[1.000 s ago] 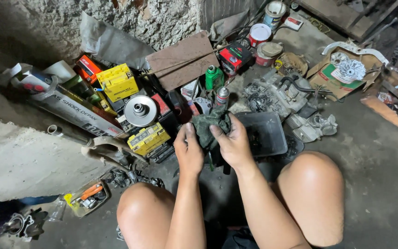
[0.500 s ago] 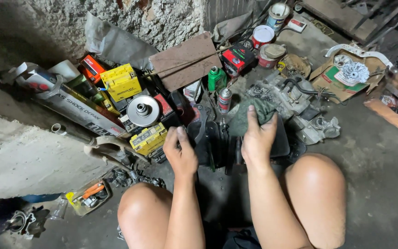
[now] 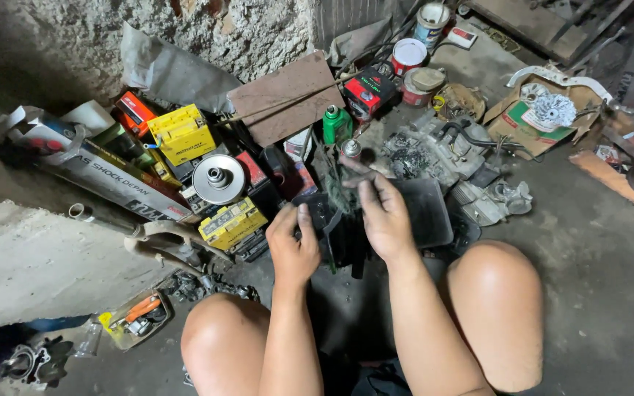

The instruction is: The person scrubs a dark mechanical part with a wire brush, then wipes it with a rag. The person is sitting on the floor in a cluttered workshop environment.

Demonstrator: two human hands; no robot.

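I squat on a concrete floor with both hands in front of my knees. My left hand grips the left side of a black plastic part held upright. My right hand presses a dark green rag against the top of that part, fingers spread over the cloth. Behind the hands lies a dark plastic tray with small bits in it.
A silver pulley disc, yellow boxes, a long printed carton, a green bottle and a spray can crowd the wall. An engine block, paint tins and cardboard lie right.
My right hand swept the rag out to the right over the tray, then came back down onto the black part. My left hand shifted lower and stays on the part.
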